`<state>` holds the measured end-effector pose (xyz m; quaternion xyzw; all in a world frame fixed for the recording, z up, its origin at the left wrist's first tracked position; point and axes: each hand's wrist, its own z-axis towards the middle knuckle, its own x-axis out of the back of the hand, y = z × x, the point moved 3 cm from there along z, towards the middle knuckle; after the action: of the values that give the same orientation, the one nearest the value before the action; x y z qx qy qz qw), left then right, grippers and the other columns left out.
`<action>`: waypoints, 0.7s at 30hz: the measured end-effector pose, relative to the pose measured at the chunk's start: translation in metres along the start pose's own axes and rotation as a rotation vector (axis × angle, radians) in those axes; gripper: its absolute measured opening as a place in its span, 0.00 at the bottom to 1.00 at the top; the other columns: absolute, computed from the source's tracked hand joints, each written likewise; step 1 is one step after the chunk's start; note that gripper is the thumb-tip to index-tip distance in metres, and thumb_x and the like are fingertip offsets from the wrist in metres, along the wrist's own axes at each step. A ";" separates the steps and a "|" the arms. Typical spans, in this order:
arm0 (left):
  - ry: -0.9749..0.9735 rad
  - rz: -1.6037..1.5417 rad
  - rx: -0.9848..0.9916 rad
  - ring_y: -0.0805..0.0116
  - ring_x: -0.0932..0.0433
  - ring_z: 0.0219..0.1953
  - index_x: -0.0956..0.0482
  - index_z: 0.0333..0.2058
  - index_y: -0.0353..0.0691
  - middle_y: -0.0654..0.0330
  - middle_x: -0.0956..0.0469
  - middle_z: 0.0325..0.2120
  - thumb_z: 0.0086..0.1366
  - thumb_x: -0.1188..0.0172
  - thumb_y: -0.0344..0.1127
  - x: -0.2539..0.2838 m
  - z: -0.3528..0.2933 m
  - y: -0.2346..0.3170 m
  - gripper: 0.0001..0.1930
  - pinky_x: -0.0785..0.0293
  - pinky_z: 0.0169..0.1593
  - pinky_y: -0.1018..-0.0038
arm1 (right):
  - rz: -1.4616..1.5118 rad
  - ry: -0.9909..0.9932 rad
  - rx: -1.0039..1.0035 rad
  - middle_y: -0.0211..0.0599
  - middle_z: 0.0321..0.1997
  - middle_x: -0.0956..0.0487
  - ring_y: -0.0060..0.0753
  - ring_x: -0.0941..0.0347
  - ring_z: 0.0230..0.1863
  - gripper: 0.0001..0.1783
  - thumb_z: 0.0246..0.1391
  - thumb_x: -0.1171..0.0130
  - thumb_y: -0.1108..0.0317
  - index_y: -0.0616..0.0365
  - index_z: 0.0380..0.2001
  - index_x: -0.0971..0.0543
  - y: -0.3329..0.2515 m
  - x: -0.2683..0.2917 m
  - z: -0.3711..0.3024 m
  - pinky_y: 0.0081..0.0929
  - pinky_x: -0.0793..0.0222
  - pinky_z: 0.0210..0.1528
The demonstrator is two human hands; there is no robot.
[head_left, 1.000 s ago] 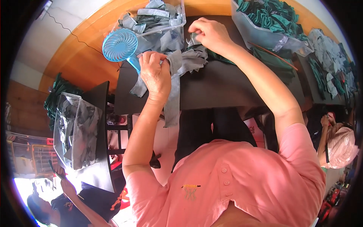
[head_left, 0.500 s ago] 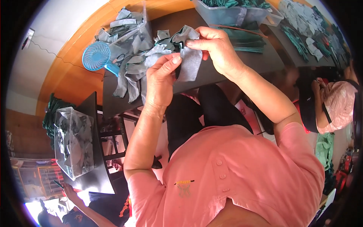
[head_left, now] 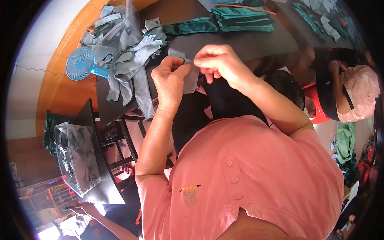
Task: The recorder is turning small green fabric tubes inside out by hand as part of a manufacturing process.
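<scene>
A small grey strip of cloth [head_left: 190, 82] hangs in front of me, over my lap by the table's near edge. My left hand [head_left: 169, 82] pinches it between thumb and fingers. Close by, my right hand [head_left: 224, 66] has thumb and forefinger pressed together at the cloth's upper edge, its other fingers curled. Whether it grips the cloth or something small is too unclear to tell. Left of my hands, a pile of grey-green cloth strips [head_left: 138, 60] spills over the table edge. Beyond my hands lies a dark green velvety strip [head_left: 191, 27].
A stack of folded green cloth [head_left: 244, 19] lies on the dark table [head_left: 280, 38] with a thin reddish stick [head_left: 244, 8] across it. At left are a blue handheld fan [head_left: 80, 64] and a clear bin of cloth pieces [head_left: 78, 158]. Other people sit right and lower left.
Both hands have come down from over the table toward my lap, with the grey cloth. The dark green strip, covered by my hands before, now shows. The view has shifted too.
</scene>
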<state>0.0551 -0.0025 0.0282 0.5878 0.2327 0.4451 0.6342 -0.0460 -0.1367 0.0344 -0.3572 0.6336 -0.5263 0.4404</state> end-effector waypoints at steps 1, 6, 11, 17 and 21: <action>-0.017 0.016 -0.023 0.80 0.30 0.25 0.21 0.30 0.29 0.64 0.23 0.21 0.51 0.36 0.25 -0.002 -0.003 0.000 0.07 0.31 0.31 0.80 | 0.018 0.001 -0.004 0.36 0.24 0.26 0.24 0.30 0.15 0.11 0.53 0.38 0.67 0.67 0.30 0.22 0.003 -0.003 0.000 0.20 0.40 0.17; -0.028 0.087 -0.146 0.78 0.29 0.24 0.21 0.31 0.30 0.63 0.23 0.22 0.54 0.37 0.25 -0.003 -0.018 -0.006 0.06 0.31 0.31 0.79 | 0.016 -0.077 -0.135 0.31 0.24 0.25 0.22 0.28 0.19 0.13 0.55 0.40 0.61 0.62 0.33 0.21 0.014 -0.006 0.001 0.17 0.42 0.21; -0.062 -0.120 0.127 0.77 0.28 0.23 0.21 0.32 0.32 0.62 0.22 0.24 0.58 0.39 0.26 0.007 -0.037 -0.004 0.04 0.32 0.27 0.80 | -0.022 -0.111 -0.179 0.30 0.24 0.25 0.21 0.28 0.21 0.11 0.56 0.43 0.63 0.61 0.34 0.21 0.024 -0.013 -0.009 0.17 0.43 0.22; 0.022 -0.309 0.322 0.77 0.26 0.24 0.22 0.36 0.29 0.60 0.22 0.25 0.59 0.39 0.26 0.012 -0.057 -0.007 0.07 0.32 0.22 0.82 | -0.020 -0.151 -0.175 0.27 0.24 0.25 0.16 0.31 0.24 0.10 0.57 0.47 0.65 0.59 0.35 0.21 0.039 -0.028 -0.016 0.16 0.43 0.24; 0.100 -0.321 0.351 0.77 0.26 0.24 0.22 0.36 0.30 0.60 0.21 0.25 0.58 0.39 0.25 0.013 -0.066 -0.012 0.07 0.31 0.24 0.82 | 0.003 -0.152 -0.169 0.30 0.23 0.25 0.19 0.30 0.20 0.08 0.56 0.46 0.68 0.62 0.32 0.22 0.040 -0.033 -0.015 0.18 0.43 0.21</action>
<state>0.0110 0.0448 0.0067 0.6217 0.4281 0.3200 0.5725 -0.0475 -0.0933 0.0022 -0.4311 0.6411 -0.4417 0.4562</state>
